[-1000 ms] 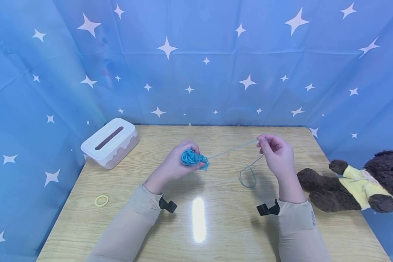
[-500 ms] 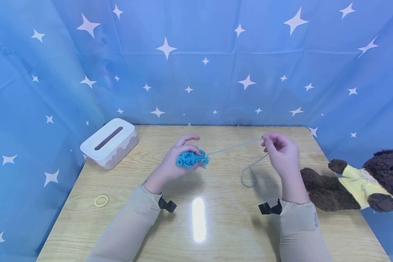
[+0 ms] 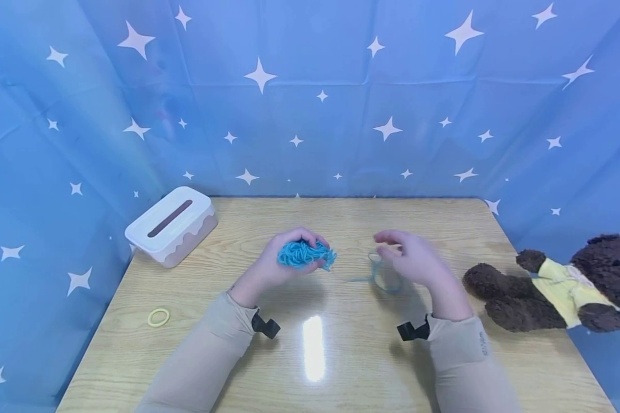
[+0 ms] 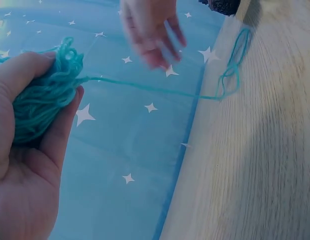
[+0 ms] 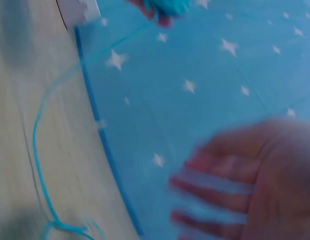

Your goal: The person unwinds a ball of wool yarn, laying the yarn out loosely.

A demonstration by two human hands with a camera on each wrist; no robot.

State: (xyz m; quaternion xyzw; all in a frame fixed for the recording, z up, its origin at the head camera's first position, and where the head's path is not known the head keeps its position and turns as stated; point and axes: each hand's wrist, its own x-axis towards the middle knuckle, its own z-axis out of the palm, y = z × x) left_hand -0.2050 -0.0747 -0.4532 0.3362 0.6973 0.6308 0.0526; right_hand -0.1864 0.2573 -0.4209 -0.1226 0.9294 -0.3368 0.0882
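Observation:
A bundle of turquoise yarn (image 3: 302, 254) is gripped in the left hand (image 3: 271, 267), above the middle of the table. In the left wrist view the thumb and fingers wrap the yarn bundle (image 4: 45, 95), and one strand (image 4: 145, 88) runs from it down to a loose loop. The right hand (image 3: 418, 261) is over that loose strand (image 3: 388, 289) in the head view; in the right wrist view the blurred right hand (image 5: 275, 185) has its fingers spread and apart from the yarn, holding nothing.
A white lidded box with a slot (image 3: 173, 223) stands at the back left of the wooden table (image 3: 268, 367). A pale yellow ring (image 3: 158, 317) lies at the left. A dark brown plush toy in yellow (image 3: 563, 289) lies across the right edge. A starred blue curtain hangs behind.
The right hand has let go of the strand and moved left and slightly down. The strand, taut before, now hangs slack. The left hand's raised finger has come down onto the yarn bundle.

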